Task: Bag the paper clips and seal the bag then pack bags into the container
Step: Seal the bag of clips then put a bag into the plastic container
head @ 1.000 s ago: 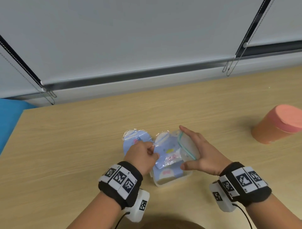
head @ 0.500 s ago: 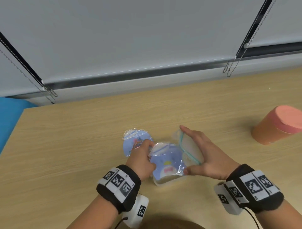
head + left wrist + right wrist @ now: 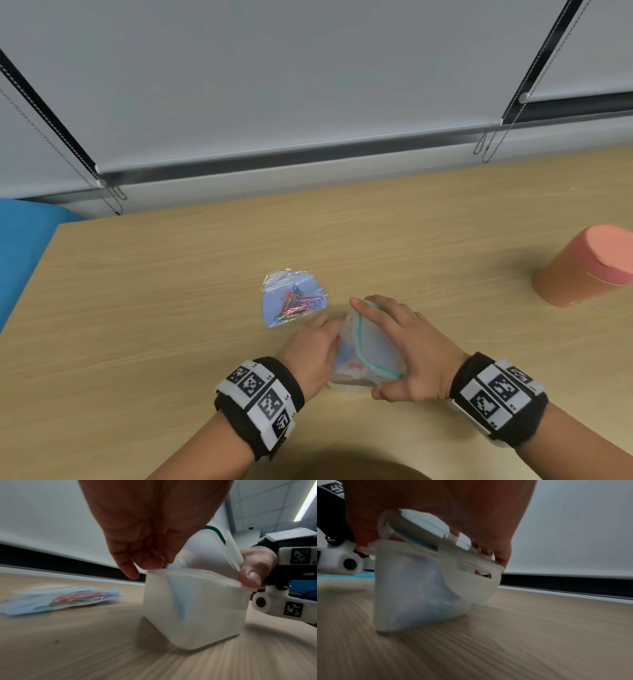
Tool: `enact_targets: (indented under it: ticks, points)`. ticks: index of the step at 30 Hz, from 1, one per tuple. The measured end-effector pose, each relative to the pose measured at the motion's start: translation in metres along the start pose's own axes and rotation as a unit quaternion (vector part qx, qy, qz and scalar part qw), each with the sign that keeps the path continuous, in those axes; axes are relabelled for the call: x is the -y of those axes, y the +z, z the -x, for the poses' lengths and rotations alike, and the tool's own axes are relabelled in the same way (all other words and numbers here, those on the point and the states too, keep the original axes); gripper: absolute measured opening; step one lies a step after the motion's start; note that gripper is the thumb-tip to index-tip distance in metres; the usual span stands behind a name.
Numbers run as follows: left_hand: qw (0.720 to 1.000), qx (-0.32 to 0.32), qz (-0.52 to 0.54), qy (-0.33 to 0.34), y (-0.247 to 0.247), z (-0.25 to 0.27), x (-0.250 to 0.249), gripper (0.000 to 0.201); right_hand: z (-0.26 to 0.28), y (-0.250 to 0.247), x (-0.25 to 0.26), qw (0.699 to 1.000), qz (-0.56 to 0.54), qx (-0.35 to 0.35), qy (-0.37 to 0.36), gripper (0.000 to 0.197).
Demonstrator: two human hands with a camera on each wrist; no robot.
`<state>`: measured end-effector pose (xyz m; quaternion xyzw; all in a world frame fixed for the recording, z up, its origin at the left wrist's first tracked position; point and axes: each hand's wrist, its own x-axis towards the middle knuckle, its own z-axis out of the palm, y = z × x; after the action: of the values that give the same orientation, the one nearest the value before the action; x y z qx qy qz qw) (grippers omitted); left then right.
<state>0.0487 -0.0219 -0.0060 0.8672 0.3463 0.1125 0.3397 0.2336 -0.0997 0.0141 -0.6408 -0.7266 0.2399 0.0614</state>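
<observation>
Risks from this position, judged: a corner of the tucked bag [image 3: 178,601] caught between rim and lid [image 3: 376,349], causing a false closure; the light container [image 3: 192,608] skidding or tipping on the smooth tabletop [image 3: 171,342] under lopsided pressure from the lowering lid; the left hand's fingertips [image 3: 150,562] pinched at the container's rim if not pulled clear; the second bag [image 3: 294,298] forgotten outside the container once the lid is shut. Container: small, translucent white, squarish with rounded corners, standing on the tabletop between the 2 hands; lid translucent with a teal seal line, tilted, lower at the container's near edge, raised at its far edge. Visible through the container's wall: 1 pale blue bag, folded or bent, contents not legible. Left hand [image 3: 313,353]: at the container's left rim, fingers curled at a scrap of the tucked bag's edge; whether actually pinching it cannot be told. Right hand [image 3: 407,356]: grasping the lid, thumb [image 3: 248,577] at the container's near corner, fingers spread over the lid top. Second bag: flat on the tabletop, just left of and beyond the container, close to it but apart, clear film over pale blue, holding a tangle of red, green, blue and pink paper clips [image 3: 296,303], top strip apparently closed. Well to the right of the container: 1 orange cylinder [image 3: 585,270] with a pink top. Both wrist views motion-blurred; fine contact uncertain.
</observation>
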Motion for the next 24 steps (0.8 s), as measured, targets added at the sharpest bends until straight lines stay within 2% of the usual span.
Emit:
enact_targets:
  ticks: [4,7,10,13,16,20,22,24]
  points:
    - [0.998,-0.039,0.026,-0.049,0.001,0.001,0.005,0.022,0.002,0.001,0.001,1.0,0.0,-0.012,-0.001,0.123]
    - [0.998,-0.029,-0.026,-0.043,0.001,-0.001,0.002,0.008,0.008,0.001,0.004,1.0,0.01,-0.012,-0.003,0.122]
    - [0.996,-0.025,-0.077,-0.035,0.003,-0.004,0.001,0.01,0.014,0.006,0.008,0.999,0.037,0.008,0.006,0.123]
    - [0.996,-0.042,-0.078,-0.018,0.011,-0.001,0.008,0.011,0.014,0.013,0.008,0.998,0.067,0.016,0.015,0.126]
    - [0.998,-0.037,-0.04,-0.041,0.013,0.0,0.017,0.013,0.01,0.019,0.01,0.996,0.09,0.008,0.018,0.126]
    - [0.994,0.039,0.052,-0.083,-0.005,-0.002,0.021,0.021,0.001,0.023,0.019,0.994,0.11,-0.01,0.024,0.127]
    - [0.986,0.057,0.119,-0.1,-0.013,0.0,0.021,0.026,-0.004,0.022,0.022,0.993,0.112,-0.012,0.023,0.129]
    - [0.962,0.031,0.238,-0.132,-0.018,0.003,0.023,0.027,-0.009,0.021,0.024,0.993,0.117,-0.002,0.021,0.131]
